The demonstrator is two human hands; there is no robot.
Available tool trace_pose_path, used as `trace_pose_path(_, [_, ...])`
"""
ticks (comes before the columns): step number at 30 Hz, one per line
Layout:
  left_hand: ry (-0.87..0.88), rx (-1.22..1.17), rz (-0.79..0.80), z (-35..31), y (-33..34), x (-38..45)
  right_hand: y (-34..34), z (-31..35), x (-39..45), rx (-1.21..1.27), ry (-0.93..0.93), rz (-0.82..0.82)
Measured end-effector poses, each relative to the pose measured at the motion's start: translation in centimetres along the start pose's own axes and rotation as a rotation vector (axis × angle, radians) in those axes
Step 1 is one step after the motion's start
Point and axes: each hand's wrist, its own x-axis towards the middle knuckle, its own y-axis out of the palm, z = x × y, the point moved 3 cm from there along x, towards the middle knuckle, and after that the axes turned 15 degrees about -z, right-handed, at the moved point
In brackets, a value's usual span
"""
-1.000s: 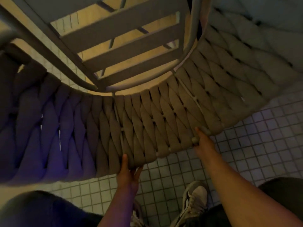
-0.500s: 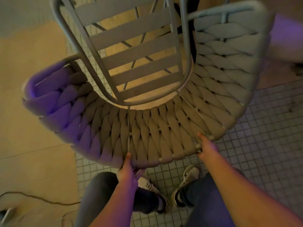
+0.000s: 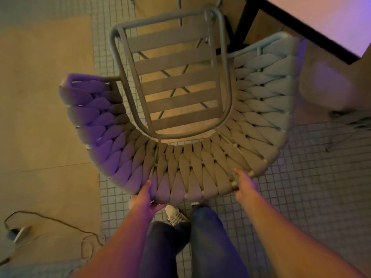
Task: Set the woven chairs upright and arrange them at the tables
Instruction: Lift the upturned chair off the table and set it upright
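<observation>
A woven chair [image 3: 200, 167] stands upright below me, seen from above. Its curved backrest of thick grey rope wraps around a slatted metal seat [image 3: 176, 87]. My left hand [image 3: 143, 196] grips the backrest's top rim at its near left. My right hand [image 3: 244, 184] grips the same rim further right. The chair's front points toward a dark-edged table [image 3: 313, 23] at the upper right, and its right arm reaches close to the table's edge.
Small square floor tiles run under the chair; smooth beige flooring lies to the left. A black cable [image 3: 60, 223] and a small plug [image 3: 18, 233] lie at the lower left. Part of another woven chair [image 3: 353, 121] shows at the right edge. My legs and shoes stand just behind the chair.
The chair has dropped lower and further away from my head and now sits level by the table. Both hands have kept their grip on the backrest rim.
</observation>
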Motion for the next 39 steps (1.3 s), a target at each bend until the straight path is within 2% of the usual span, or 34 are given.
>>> trace_pose_path(8, [-0.029,0.030,0.006,-1.2,-1.4,-1.6,-1.0,1.6,-2.7,-0.050,-0.042,-0.003])
trace_pose_path(20, [0.138,0.245,0.028,-6.7,-3.1,-1.6,-1.8,-1.0,-6.1,-0.077,-0.093,-0.025])
trace_pose_path(30, [0.067,0.322,0.068,-6.5,-5.1,-2.2,-2.8,-1.8,-7.4,-0.071,-0.078,-0.014])
trace_pose_path(39, [0.142,0.338,0.000,-8.8,-7.9,0.2,-1.9,-3.9,-9.5,-0.119,-0.100,-0.059])
